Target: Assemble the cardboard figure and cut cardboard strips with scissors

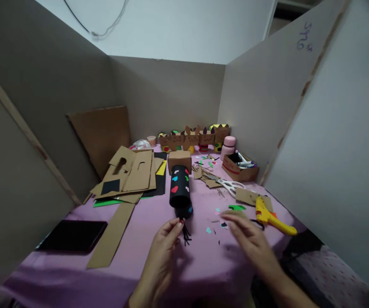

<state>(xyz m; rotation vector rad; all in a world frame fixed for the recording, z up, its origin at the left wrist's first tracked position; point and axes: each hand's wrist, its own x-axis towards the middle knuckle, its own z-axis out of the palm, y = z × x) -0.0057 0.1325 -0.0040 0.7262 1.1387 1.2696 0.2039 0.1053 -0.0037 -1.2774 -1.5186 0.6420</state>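
A black paper tube [180,186] dotted with coloured hearts lies with its open end facing me. Its far end meets a small cardboard box [180,159], and another black curved piece [184,211] shows under the near end. Just in front, my left hand [168,244] pinches a black fringed paper strip [186,234] between thumb and finger; its thin strands hang to the right. My right hand [247,233] is held over the table with fingers stretched out, apart from the tube. Small paper scraps [208,230] and a green paper piece [236,207] lie near it.
At right are a yellow glue gun [272,218], white-handled scissors [231,185], a box of pens [240,167] and a pink bottle [228,147]. Cardboard sheets [133,173] and a black tablet-like device [72,235] lie left. Several cardboard-headed figures [191,139] stand behind. Partitions enclose the table.
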